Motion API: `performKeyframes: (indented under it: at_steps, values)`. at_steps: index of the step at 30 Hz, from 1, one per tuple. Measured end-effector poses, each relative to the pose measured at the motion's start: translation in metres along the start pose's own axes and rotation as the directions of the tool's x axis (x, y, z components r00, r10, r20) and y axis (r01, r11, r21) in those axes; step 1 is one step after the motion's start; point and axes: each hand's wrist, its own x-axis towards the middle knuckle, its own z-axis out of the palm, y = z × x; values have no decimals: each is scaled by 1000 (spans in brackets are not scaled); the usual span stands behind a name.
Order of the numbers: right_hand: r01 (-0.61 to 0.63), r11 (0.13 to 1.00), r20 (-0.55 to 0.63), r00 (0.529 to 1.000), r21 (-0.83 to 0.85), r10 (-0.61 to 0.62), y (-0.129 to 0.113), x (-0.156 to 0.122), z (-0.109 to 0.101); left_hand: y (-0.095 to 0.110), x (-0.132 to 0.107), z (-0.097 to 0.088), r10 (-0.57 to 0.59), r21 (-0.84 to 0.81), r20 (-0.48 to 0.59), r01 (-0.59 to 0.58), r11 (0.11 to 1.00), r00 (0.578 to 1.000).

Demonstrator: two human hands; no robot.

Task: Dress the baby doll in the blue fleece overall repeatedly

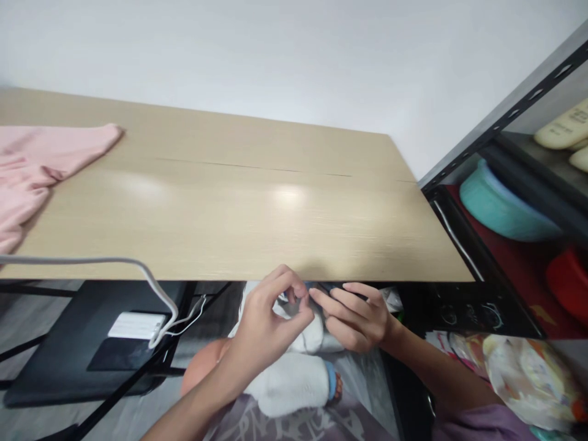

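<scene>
Down below both hands, white fabric

Table: pale wood-grain, smooth, semi-gloss. Pink cloth, left edge: soft, matt. Wall, top: smooth, matt. Shelf rail, right: slotted, metal-looking. Teal bowl, right: smooth, plastic-like. White sleeve, lower centre: fleecy, matt.

The pink cloth was cut by the left edge, and the red container by the right edge. Whether the left hand pinched something tiny could not be told. The plastic bag was blurred.
</scene>
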Motion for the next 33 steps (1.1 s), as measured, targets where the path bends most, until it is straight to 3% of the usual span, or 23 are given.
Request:
performKeyframes:
  at_steps: [5, 8, 12, 24, 33]
  values:
    - [-59, 997, -22, 998, 53, 61, -1, -1, 0, -1, -7, -1, 118, 178, -60, -106, 978, 991]
    - [-81, 993, -35, 996, 81, 84, -2, 0, 0, -1, -12, -3, 266, 327, -108, -219, 919, 958]
    - [-110, 987, -57, 991, 115, 117, -3, 1, 2, -2, -16, -6, 387, 408, -77, -326, 853, 919]
    - [-130, 982, -27, 990, 137, 135, -4, 2, 3, -3, -10, -13, 505, 504, -6, -434, 747, 863]
    - [-151, 979, 16, 988, 136, 151, -6, -5, 7, -3, -6, -22, 583, 632, 161, -537, 559, 796]
